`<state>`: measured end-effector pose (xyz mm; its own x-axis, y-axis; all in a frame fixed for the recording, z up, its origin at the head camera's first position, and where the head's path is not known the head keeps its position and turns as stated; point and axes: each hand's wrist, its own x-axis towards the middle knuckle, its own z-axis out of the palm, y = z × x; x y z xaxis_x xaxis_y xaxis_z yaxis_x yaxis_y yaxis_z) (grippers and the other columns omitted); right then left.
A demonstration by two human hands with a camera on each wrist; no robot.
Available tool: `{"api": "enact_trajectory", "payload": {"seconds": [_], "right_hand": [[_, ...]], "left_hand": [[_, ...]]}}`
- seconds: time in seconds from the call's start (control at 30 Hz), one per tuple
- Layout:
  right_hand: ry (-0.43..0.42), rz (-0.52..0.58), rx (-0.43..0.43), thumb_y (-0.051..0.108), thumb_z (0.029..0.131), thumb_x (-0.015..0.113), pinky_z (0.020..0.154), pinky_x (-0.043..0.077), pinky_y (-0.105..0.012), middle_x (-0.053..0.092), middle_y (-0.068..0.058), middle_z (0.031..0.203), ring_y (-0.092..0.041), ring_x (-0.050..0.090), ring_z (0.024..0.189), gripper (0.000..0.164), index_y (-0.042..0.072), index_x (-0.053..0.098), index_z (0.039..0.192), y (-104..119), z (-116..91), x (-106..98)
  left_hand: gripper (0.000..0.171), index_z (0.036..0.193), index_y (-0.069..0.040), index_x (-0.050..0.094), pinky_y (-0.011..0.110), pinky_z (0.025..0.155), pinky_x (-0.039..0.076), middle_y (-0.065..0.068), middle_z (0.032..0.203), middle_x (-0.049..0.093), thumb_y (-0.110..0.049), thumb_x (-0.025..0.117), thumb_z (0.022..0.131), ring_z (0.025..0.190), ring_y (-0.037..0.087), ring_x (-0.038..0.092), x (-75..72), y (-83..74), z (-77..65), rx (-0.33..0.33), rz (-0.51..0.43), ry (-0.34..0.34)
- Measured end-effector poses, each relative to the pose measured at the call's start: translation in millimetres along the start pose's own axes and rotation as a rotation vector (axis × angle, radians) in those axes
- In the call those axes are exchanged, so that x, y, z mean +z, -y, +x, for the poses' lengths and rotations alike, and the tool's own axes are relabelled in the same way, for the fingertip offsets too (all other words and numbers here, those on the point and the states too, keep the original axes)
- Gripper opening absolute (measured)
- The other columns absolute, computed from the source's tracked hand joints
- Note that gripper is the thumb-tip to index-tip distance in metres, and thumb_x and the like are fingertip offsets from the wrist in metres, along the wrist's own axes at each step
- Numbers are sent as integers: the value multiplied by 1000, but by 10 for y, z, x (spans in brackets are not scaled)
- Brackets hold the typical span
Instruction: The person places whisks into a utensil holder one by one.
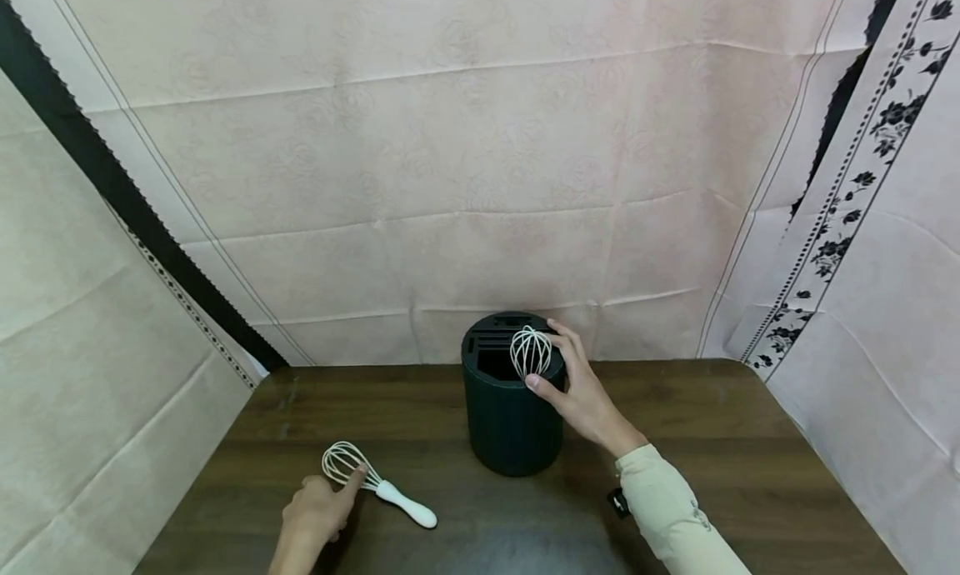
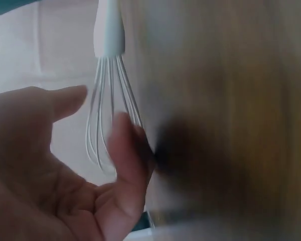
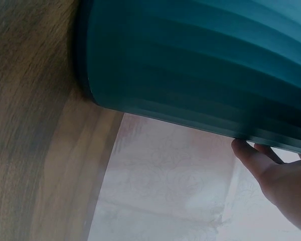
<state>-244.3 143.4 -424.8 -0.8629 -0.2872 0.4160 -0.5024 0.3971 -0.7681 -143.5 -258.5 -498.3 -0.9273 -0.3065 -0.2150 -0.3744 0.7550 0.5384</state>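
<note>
Right fingers touch a plain, dark green holder.

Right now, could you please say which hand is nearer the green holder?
The right hand, touching the green holder near its top; the left hand is apart, to its left.

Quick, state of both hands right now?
Left hand: open at the nearer whisk, not gripping it.
Right hand: holding the dark green container at its rim.
</note>
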Motion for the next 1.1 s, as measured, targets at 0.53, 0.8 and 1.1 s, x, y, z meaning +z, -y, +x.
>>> {"api": "enact_trajectory", "payload": {"seconds": [0.53, 0.8, 1.1], "right_hand": [[-5, -1, -15, 41, 102, 69, 117, 29, -72, 16, 0, 173, -38, 27, 155, 65, 23, 41, 157, 16, 0, 2], [0, -12, -18, 41, 103, 68, 117, 29, -73, 14, 0, 174, -39, 26, 156, 64, 22, 40, 157, 38, 1, -7], [10, -23, -8, 41, 103, 67, 117, 29, -73, 13, 1, 174, -39, 24, 157, 65, 21, 39, 158, 48, -11, -10]], "left_hand": [[35, 73, -7, 72, 31, 54, 60, 0, 57, 69, -34, 74, 95, 51, 15, 70, 131, -134, 29, 25, -286, -78], [32, 87, -8, 77, 37, 63, 52, -3, 61, 69, -38, 73, 98, 55, 12, 69, 94, -165, 104, 77, -182, -103], [34, 80, -9, 72, 34, 52, 48, 0, 59, 67, -37, 72, 99, 51, 13, 65, 118, -226, 179, 105, -141, -87]]}}
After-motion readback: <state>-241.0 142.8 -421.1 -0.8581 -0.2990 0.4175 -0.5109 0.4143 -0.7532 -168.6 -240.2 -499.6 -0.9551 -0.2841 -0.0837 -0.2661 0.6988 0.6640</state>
